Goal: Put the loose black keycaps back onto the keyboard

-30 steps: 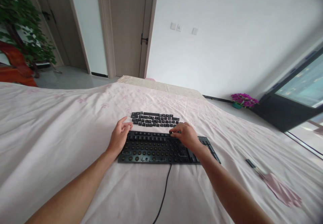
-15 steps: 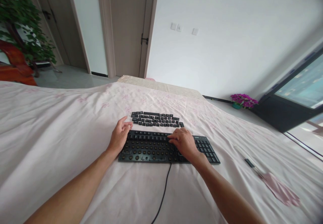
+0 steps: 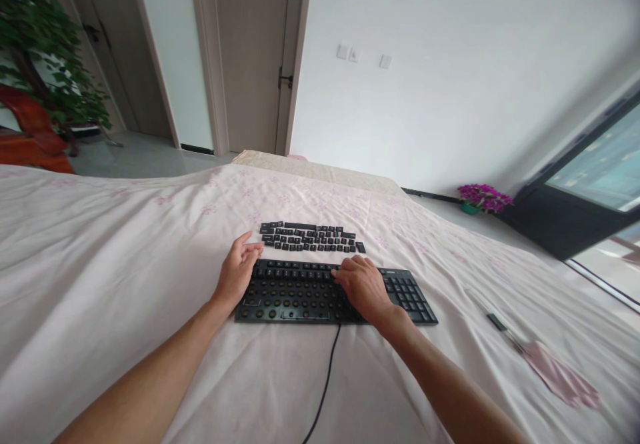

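A black keyboard (image 3: 300, 303) lies on the pale cloth, most of its main letter block stripped of caps so the round switches show. The top rows and the number pad (image 3: 411, 297) still carry caps. Beyond it, loose black keycaps (image 3: 306, 239) are laid out in rows. My left hand (image 3: 236, 269) rests at the keyboard's upper left corner, fingers apart and holding nothing visible. Over the right part of the keyboard, my right hand (image 3: 363, 285) has its fingertips closed at a keycap in the number row; its palm hides the keys beneath.
The keyboard's cable (image 3: 327, 377) runs toward me across the cloth (image 3: 165, 244). On the right lie a pink glove (image 3: 560, 374) and a thin tool with a dark handle (image 3: 497, 322). Past the cloth stand a flower pot (image 3: 470, 209), doors and a leafy plant (image 3: 45, 51).
Both hands stay at nearly the same places on the keyboard. My right hand's fingers have shifted only slightly, and the view has tilted a little.
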`<action>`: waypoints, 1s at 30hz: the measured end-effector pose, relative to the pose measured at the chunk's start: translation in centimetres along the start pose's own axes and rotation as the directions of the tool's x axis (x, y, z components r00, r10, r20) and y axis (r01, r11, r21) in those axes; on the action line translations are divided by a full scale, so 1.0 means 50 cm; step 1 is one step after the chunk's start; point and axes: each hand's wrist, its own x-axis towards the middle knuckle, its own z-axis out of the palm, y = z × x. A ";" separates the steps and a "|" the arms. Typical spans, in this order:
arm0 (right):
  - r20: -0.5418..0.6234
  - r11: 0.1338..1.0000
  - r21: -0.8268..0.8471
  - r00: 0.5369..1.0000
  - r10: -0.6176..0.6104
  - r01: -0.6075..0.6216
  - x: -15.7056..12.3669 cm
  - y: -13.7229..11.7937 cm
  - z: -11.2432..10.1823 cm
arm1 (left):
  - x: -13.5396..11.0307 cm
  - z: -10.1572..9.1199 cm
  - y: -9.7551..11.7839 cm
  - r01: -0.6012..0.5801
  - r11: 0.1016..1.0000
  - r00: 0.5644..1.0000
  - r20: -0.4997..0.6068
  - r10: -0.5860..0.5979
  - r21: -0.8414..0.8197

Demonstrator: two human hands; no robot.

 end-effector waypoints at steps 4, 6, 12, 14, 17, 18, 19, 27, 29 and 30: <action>0.003 0.997 -0.077 1.000 0.023 -0.023 -0.019 -0.019 0.003 | 0.000 0.000 0.001 0.008 1.000 1.000 0.006 -0.008 0.009; 0.003 0.994 -0.104 0.999 0.041 -0.040 -0.028 -0.027 0.006 | 0.000 0.000 -0.002 0.001 1.000 1.000 0.008 -0.002 0.014; 0.071 0.988 -0.151 0.997 0.042 -0.031 -0.038 -0.042 0.010 | 0.000 0.001 -0.009 -0.028 1.000 1.000 0.005 0.028 0.010; 0.074 0.991 -0.127 0.997 0.038 -0.028 -0.038 -0.038 0.007 | -0.001 0.001 -0.009 -0.025 1.000 1.000 0.004 0.025 0.016; 0.048 0.999 -0.002 0.998 0.034 -0.034 -0.037 -0.008 0.000 | -0.002 0.000 -0.007 -0.019 0.999 1.000 0.003 0.019 0.031; 0.027 0.997 0.052 0.998 0.048 -0.050 -0.035 0.010 -0.002 | -0.002 -0.001 -0.007 -0.019 0.999 1.000 0.003 0.019 0.034; -0.001 0.991 0.101 0.996 0.084 -0.083 -0.033 0.030 -0.004 | -0.002 -0.001 -0.006 -0.017 0.999 1.000 0.001 0.017 0.036; 0.028 0.946 0.061 0.948 0.318 -0.320 0.015 0.143 -0.009 | 0.002 0.000 -0.009 -0.018 0.999 1.000 0.007 0.018 0.041; 0.058 0.947 0.026 0.947 0.317 -0.319 0.029 0.142 -0.005 | 0.003 -0.001 -0.011 -0.013 0.999 1.000 0.006 0.013 0.042; 0.066 0.949 0.011 0.947 0.315 -0.316 0.036 0.141 -0.002 | 0.003 -0.001 -0.011 -0.011 0.999 1.000 0.005 0.011 0.042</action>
